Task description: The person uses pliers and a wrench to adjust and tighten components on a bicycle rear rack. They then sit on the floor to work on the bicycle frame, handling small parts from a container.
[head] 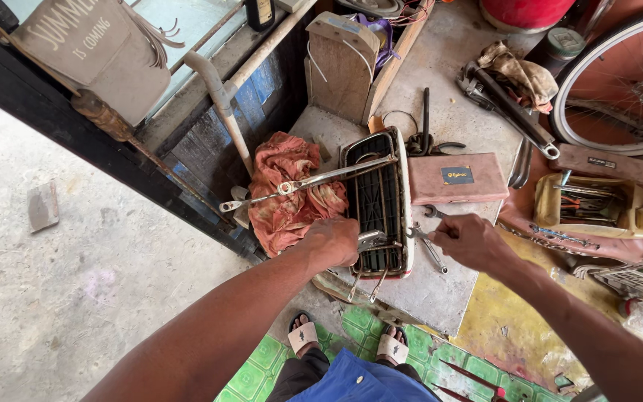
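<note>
The black metal bicycle rack with white rim (381,201) was gripped by the left hand (333,240); a silver steel wrench (427,246) was clamped in the right hand (470,240).

Our arms: bare, no sleeves | our left hand (334,240), right hand (470,240): ungloved | our shorts (359,380): blue | our sandals (303,335): white straps

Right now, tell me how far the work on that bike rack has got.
Done: the bike rack lies on the slab, a long strut across it. In hand: left hand steadies its near end, right hand works a wrench there. Left: cannot tell.
</note>
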